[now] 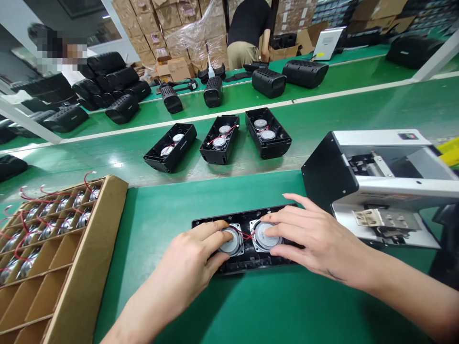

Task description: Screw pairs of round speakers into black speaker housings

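Observation:
A black plastic speaker housing (pixel 251 264) lies open side up on the green work surface before me. Two round speaker drivers with grey magnets and square metal frames sit inside it, joined by red wires (pixel 247 235). My left hand (pixel 191 255) has its thumb and fingers closed around the left speaker driver (pixel 234 243). Around the right speaker driver (pixel 261 234), the fingers and thumb of my right hand (pixel 311 234) grip the magnet's edge. Parts of both drivers and the housing's ends are hidden beneath my hands.
At left stands a divided cardboard box (pixel 107 215) with several wired drivers. A black-and-white machine (pixel 376 186) is at right. Beyond, on the green conveyor (pixel 125 157), lie three open housings, including a middle housing (pixel 219 155). Closed black speakers and two people are farther back.

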`<action>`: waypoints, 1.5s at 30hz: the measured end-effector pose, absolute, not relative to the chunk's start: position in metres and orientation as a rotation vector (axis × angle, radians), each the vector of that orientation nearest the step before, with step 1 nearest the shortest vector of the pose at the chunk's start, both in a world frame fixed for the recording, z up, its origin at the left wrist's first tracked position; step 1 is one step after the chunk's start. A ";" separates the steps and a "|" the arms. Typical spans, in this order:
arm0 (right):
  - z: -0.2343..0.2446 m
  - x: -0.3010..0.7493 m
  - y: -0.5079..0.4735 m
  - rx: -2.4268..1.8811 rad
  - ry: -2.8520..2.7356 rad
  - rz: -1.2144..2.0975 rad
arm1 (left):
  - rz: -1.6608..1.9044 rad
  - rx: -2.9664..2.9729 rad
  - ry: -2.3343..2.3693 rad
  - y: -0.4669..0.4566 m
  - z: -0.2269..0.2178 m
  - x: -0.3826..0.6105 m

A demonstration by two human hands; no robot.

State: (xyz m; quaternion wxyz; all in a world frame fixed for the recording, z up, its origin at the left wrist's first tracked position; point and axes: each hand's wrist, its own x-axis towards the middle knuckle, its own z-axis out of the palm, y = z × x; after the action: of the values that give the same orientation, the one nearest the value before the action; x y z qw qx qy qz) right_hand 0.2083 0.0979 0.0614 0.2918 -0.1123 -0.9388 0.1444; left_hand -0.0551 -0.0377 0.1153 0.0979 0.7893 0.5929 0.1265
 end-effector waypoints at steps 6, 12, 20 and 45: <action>0.059 0.210 0.099 -0.290 -2.521 0.393 | 0.473 2.314 1.705 -0.040 0.110 -0.056; 0.060 0.210 0.100 -0.288 -2.543 0.418 | 0.524 2.299 1.697 -0.039 0.109 -0.055; 0.061 0.209 0.101 -0.358 -2.609 0.469 | 0.463 2.260 1.736 -0.038 0.109 -0.055; 0.061 0.210 0.104 -0.341 -2.658 0.487 | 0.488 2.302 1.712 -0.041 0.104 -0.054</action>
State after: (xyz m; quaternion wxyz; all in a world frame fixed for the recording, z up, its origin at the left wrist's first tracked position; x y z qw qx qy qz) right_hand 0.2101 0.1037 0.0610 0.2072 -0.1226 -0.9547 0.1750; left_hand -0.0544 -0.0407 0.1042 0.1155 0.7858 0.5843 0.1666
